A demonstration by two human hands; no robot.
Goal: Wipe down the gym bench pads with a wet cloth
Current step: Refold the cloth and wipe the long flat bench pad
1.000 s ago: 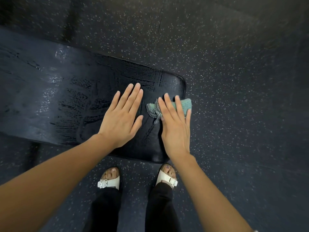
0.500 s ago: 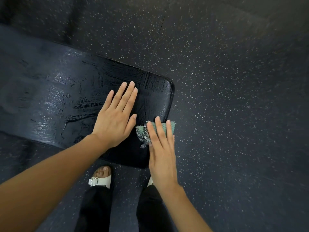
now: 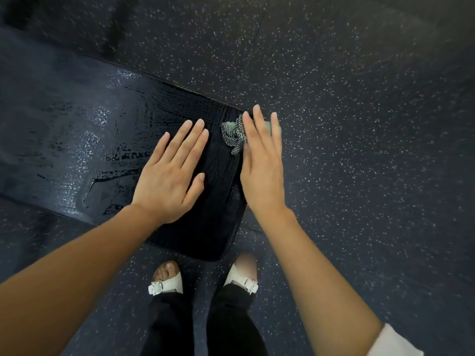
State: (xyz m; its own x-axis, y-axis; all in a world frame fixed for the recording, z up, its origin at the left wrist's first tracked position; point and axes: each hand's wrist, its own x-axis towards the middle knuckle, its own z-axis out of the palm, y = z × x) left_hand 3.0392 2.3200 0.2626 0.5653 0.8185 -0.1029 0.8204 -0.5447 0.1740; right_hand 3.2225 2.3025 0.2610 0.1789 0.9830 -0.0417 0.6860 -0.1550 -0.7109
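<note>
The black gym bench pad (image 3: pixel 108 140) runs from the left to the centre, its surface glistening with wet streaks. A teal cloth (image 3: pixel 232 133) with a checked edge lies at the pad's far right corner, partly over the edge. My right hand (image 3: pixel 262 163) presses flat on the cloth with fingers extended, covering most of it. My left hand (image 3: pixel 172 173) rests flat on the pad just left of the cloth, fingers together, holding nothing.
Dark speckled rubber floor (image 3: pixel 359 124) surrounds the bench on the right and behind. My feet in white sandals (image 3: pixel 167 285) stand on the floor just below the pad's near end.
My right hand has pushed the cloth from the pad's near right edge up to its far right corner. The left hand stays pressed on the pad.
</note>
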